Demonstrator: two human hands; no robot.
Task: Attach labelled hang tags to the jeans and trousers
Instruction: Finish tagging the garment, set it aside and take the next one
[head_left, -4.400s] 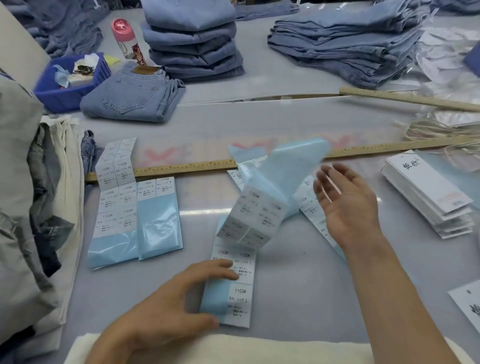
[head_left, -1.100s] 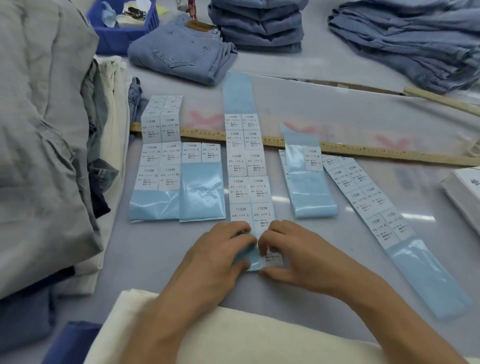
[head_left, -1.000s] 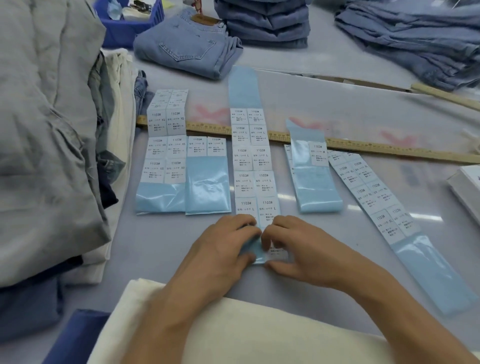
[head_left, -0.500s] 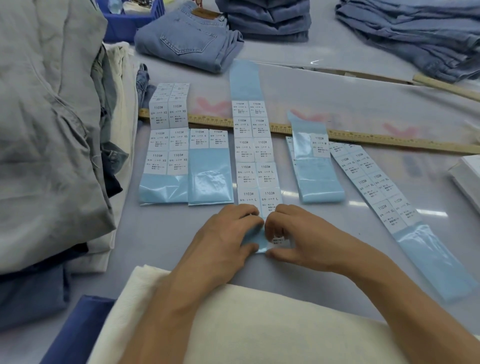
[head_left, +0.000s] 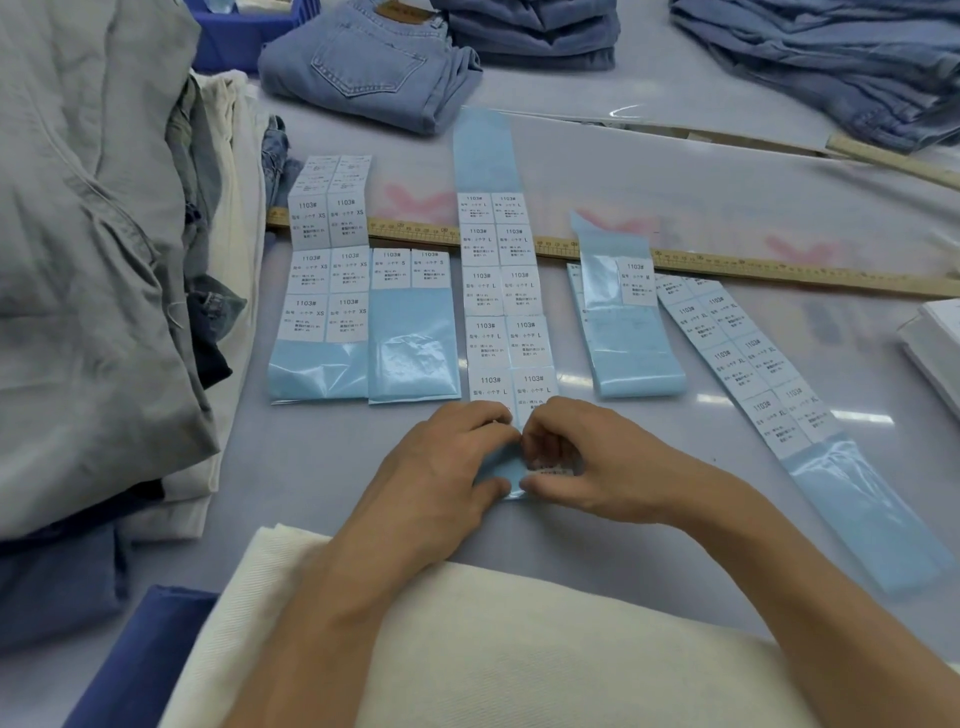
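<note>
Your hands have barely shifted since half a second ago: both sit at the near end of the L strip (head_left: 501, 291), just as before, and the view has crept a touch closer to the table (head_left: 701, 171).

Your fingers hide that near end, so you can't see whether a sticker is lifting off. Only a sliver of blue backing and a scrap of printed label peep out between the thumbs. The fine print on every label is too small to read; only "1103#" and the size letters come through.

Left hand (head_left: 447, 462): fingers curled tight, thumb and fingertips pinching the strip's end. Right hand (head_left: 582, 462): same story, fingers bent, thumb flat along the bottom edge, pinching the same end from the other side. The two hands meet fingertip to fingertip.

The L strip runs straight away from you across the ruler (head_left: 727, 262). To its left lie the XS strip (head_left: 327, 280) and the S strip (head_left: 413, 322), side by side and touching. To its right lie a folded strip (head_left: 623, 322) and the long XL strip (head_left: 769, 384), slanting off.

Folded jeans (head_left: 374, 67) lie beyond the strips; more denim stacks are cut off at the top edge. A grey garment pile (head_left: 88, 234) fills the left. Cream cloth (head_left: 519, 649) lies under your forearms. The white stack at the right edge is mostly cut off.
</note>
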